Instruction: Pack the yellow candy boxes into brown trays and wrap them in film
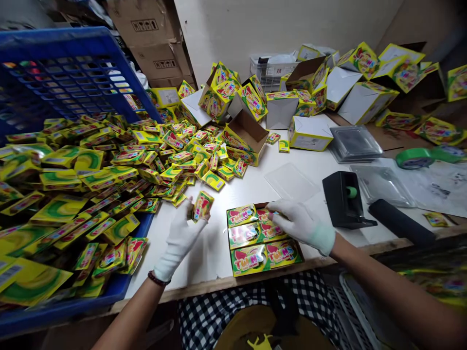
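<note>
My left hand, in a white glove, is raised a little over the table with a small yellow-green candy box between thumb and fingers. In front of me an open carton holds several TWINS candy boxes in two columns, printed faces up. My right hand, also gloved, reaches over the carton's far right corner. Its fingers are bent around a candy box there, which they partly hide. Left of the carton, a large heap of loose candy boxes spreads over the table.
A blue plastic crate bears much of the heap. Empty printed cartons lie along the back. A clear plastic sheet, a black tape dispenser, clear plastic lids and green tape rolls lie on the right.
</note>
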A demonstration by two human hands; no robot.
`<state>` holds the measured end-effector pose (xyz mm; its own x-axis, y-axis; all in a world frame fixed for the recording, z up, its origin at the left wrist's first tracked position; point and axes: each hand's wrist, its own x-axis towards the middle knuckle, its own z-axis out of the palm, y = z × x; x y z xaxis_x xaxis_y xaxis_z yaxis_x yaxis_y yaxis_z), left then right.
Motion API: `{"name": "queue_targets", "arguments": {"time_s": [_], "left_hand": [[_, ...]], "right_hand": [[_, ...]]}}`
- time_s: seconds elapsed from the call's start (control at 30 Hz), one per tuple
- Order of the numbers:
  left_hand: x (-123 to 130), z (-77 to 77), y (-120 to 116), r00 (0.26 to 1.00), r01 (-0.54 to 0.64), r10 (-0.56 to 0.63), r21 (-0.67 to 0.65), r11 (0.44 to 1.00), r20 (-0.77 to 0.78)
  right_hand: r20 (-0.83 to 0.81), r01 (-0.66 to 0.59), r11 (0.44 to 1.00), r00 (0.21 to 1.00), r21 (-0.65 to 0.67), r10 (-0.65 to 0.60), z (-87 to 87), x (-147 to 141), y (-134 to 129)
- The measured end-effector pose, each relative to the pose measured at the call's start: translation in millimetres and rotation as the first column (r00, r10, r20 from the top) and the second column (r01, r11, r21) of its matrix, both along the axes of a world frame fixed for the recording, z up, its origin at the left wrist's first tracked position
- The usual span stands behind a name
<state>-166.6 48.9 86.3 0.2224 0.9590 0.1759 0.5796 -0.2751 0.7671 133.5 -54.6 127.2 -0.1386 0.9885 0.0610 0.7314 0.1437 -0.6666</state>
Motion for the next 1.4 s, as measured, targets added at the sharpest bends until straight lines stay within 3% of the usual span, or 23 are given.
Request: {"name": "queue_targets", "arguments": {"time_s": [0.07,0.13,0.2,0.27,0.37,0.43,0.53,0.6,0.67,0.8,0.93,1.07,1.23,1.33,1.4], "left_hand": [[31,27.5,-10,0.946,-0.024,0.052,-0.089,0.996,0.320],[66,48.9,-24,0.863,0.066,0.020,-0.151,0.986,0.504],[94,59.3,-40,0.810,0.182,-0.040,-0.186,0.966,0.585],[108,59.1,-51,0.804,0.265,-0.103,-0.198,0.944,0.586],[106,45.9,-54,0.901,0.257,-0.185,-0.139,0.956,0.391],[99,33.0,-51,0.958,0.233,-0.224,-0.031,0.972,0.181],[98,13.1,-43,0.954,0.297,-0.285,0.151,0.943,-0.097],[103,3.0,-40,0.911,0.373,-0.314,0.207,0.904,-0.268],[108,-3.1,-38,0.853,0.432,-0.326,0.200,0.879,-0.409],[110,-7.0,-39,0.778,0.484,-0.346,0.149,0.862,-0.525],[109,-9.7,-40,0.813,0.445,-0.321,0.162,0.881,-0.486],[109,-12.8,-40,0.843,0.417,-0.311,0.167,0.893,-0.438],[108,-13.6,-39,0.834,0.429,-0.320,0.164,0.888,-0.450],[110,-11.7,-37,0.805,0.465,-0.331,0.175,0.868,-0.493],[113,-8.1,-36,0.767,0.509,-0.351,0.177,0.842,-0.538]], "right_hand": [[-0.114,0.023,0.999,0.993,0.026,-0.019,3.7,-22,4],[-0.163,0.023,0.995,0.987,0.097,-0.007,6.1,-45,6],[-0.145,0.030,0.980,0.989,0.195,-0.002,8.9,-57,6],[-0.130,0.067,0.965,0.991,0.254,-0.034,14.6,-51,5],[-0.135,0.145,0.971,0.984,0.191,-0.121,27.9,-9,6],[-0.073,0.170,0.985,0.983,0.034,-0.167,33.8,24,11],[0.052,0.153,0.943,0.988,-0.295,-0.144,26.9,52,26],[0.134,0.115,0.912,0.989,-0.395,-0.066,12.3,51,37],[0.216,0.101,0.918,0.976,-0.383,-0.017,-4.2,43,46],[0.270,0.165,0.949,0.958,-0.267,-0.091,-22.8,34,50],[0.203,0.172,0.959,0.971,-0.226,-0.127,-22.7,42,51],[0.227,0.113,0.965,0.972,-0.237,-0.058,-26.1,42,60],[0.408,0.081,0.983,0.913,-0.162,-0.008,-40.1,27,60],[0.560,0.039,0.989,0.827,-0.143,0.048,-47.7,19,54],[0.570,0.020,0.992,0.820,-0.128,0.057,-52.7,18,51]]}}
